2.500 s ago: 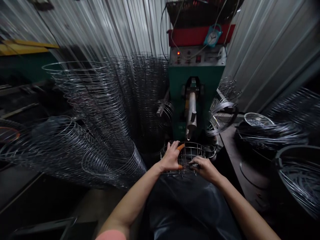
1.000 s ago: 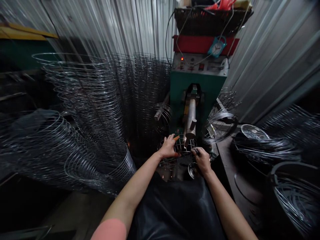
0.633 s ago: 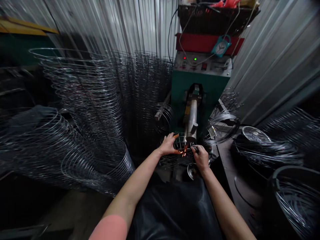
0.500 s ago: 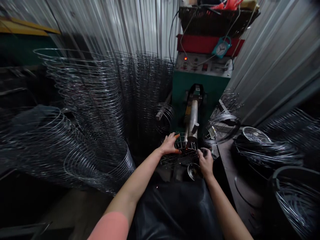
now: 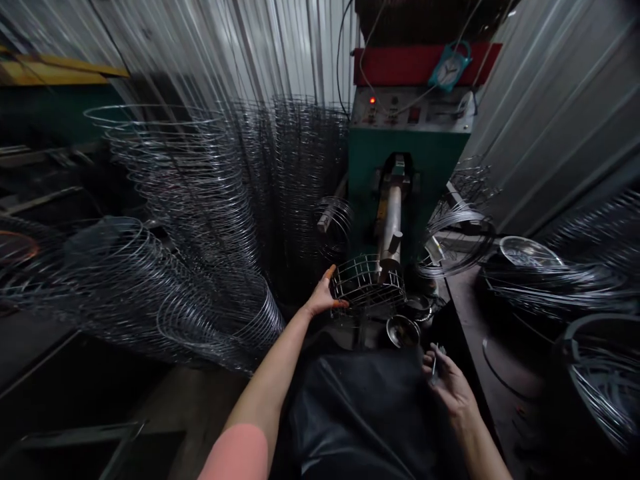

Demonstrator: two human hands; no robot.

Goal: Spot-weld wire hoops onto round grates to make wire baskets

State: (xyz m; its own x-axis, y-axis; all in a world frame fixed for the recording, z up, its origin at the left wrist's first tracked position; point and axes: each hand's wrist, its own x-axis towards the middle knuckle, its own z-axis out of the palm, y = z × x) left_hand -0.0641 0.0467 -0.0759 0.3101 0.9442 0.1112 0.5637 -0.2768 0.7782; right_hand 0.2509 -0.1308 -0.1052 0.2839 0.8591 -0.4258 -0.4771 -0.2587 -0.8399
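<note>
A round wire basket point(image 5: 357, 279) sits under the tip of the machine's metal arm point(image 5: 391, 223). My left hand point(image 5: 319, 299), with orange coverings on the thumb and a finger, grips the basket's left side. Lower right, beside the black apron point(image 5: 355, 407), my right hand point(image 5: 453, 383) is palm up with its fingers curled round a small, shiny metal piece point(image 5: 434, 365), whose exact kind I cannot make out. A small metal bowl point(image 5: 401, 331) lies below the basket, between the two hands.
Tall stacks of wire rings point(image 5: 195, 180) crowd the left side. Ahead stands a green machine point(image 5: 363, 160) with a lit red lamp and a blue clock point(image 5: 450, 67). Wire coils point(image 5: 545, 283) and a bucket of wire pieces point(image 5: 605, 387) occupy the right.
My right hand has left the basket's right side and moved down and right, now with a small metal piece in its fingers. My left hand still holds the basket. The view has shifted slightly.
</note>
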